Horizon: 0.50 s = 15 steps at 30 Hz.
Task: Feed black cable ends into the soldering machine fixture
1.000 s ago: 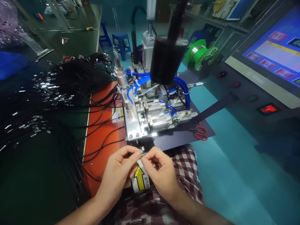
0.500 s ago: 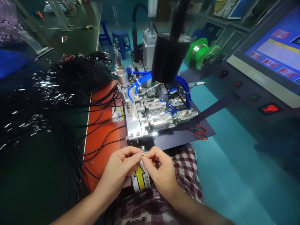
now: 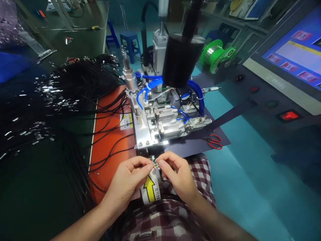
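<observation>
Thin coloured wires (image 3: 155, 165) run between my fingertips, just in front of the metal machine (image 3: 170, 124). My left hand (image 3: 130, 177) pinches their left side between thumb and forefinger. From the right, my right hand (image 3: 177, 172) pinches the other side, its fingertips close to the left ones. Below the hands a white label with a yellow arrow (image 3: 149, 190) shows. The wires are too small to count, and the fingers partly cover them.
An orange surface (image 3: 107, 134) at the left carries black cables (image 3: 85, 77) with shiny ends. Red-handled scissors (image 3: 215, 142) lie on the dark plate. A green spool (image 3: 217, 55) and a screen (image 3: 296, 50) stand at the right.
My right hand has shifted slightly right and turned, opening a small gap between the fingertips. More of the coloured wires shows. My left hand has barely moved.
</observation>
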### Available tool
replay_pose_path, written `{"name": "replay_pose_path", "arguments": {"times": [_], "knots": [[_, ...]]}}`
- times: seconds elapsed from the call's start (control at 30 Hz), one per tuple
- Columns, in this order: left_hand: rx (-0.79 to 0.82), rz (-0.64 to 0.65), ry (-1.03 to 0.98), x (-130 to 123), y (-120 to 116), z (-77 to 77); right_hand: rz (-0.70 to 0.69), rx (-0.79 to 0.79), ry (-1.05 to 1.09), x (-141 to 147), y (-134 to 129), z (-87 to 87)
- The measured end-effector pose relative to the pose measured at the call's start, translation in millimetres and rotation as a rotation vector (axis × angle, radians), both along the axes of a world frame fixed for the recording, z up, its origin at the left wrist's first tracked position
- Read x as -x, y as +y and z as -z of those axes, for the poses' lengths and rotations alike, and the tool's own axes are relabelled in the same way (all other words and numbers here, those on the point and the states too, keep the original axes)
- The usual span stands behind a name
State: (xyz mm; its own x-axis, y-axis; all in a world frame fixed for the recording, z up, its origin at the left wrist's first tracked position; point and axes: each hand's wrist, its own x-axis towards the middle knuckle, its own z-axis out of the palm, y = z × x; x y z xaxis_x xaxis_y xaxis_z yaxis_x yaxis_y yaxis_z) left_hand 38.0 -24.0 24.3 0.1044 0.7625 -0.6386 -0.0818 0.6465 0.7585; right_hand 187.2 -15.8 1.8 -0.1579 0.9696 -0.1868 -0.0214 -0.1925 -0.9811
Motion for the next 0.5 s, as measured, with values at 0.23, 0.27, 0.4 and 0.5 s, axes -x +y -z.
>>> {"name": "replay_pose_path", "arguments": {"times": [0.23, 0.27, 0.4, 0.5], "knots": [[0.023, -0.005, 0.007, 0.9, 0.1, -0.4, -0.027, 0.025, 0.034, 0.4, 0.7, 2.7], [0.017, 0.002, 0.010, 0.9, 0.3, 0.3, -0.026, 0.017, 0.028, 0.4, 0.7, 2.5], [-0.012, 0.007, 0.012, 0.1, 0.2, 2.0, -0.016, -0.078, -0.051, 0.0, 1.1, 0.4], [-0.021, -0.010, -0.013, -0.2, -0.3, 0.6, -0.002, -0.204, -0.131, -0.2, 1.6, 0.3]]}}
